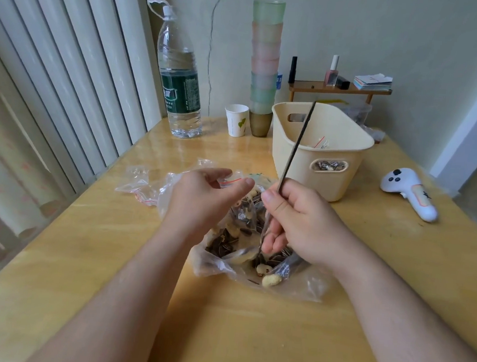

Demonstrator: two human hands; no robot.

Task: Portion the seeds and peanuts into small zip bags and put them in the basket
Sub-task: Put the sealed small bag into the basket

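A small zip bag [233,182] with a red seal strip is pinched between thumb and fingertips of the left hand [206,197], just at ten o'clock from the right hand [304,223]. A long dark spoon handle [297,145] is gripped by the right hand, thumb pressed on the shaft and fingers curled round it, the handle slanting up toward one o'clock across the front of the basket. The spoon bowl [244,255] is seen low in the big clear bag [254,256], which lies open on the table [111,256] under both hands. Striped seeds [220,246] are heaped inside that bag, and peanuts [271,280] are spotted at its six o'clock edge. The cream basket [320,147] is set at one o'clock from the hands, just beyond the big bag; filled bags of seeds can be made out through its handle slot. Spare empty zip bags [136,181] are spread at nine o'clock from the left hand. At the far edge, from eleven to twelve o'clock, a water bottle [180,73], a paper cup [236,120] and a tall stack of cups [265,65] are lined up. A white controller [410,191] is laid at three o'clock from the basket.
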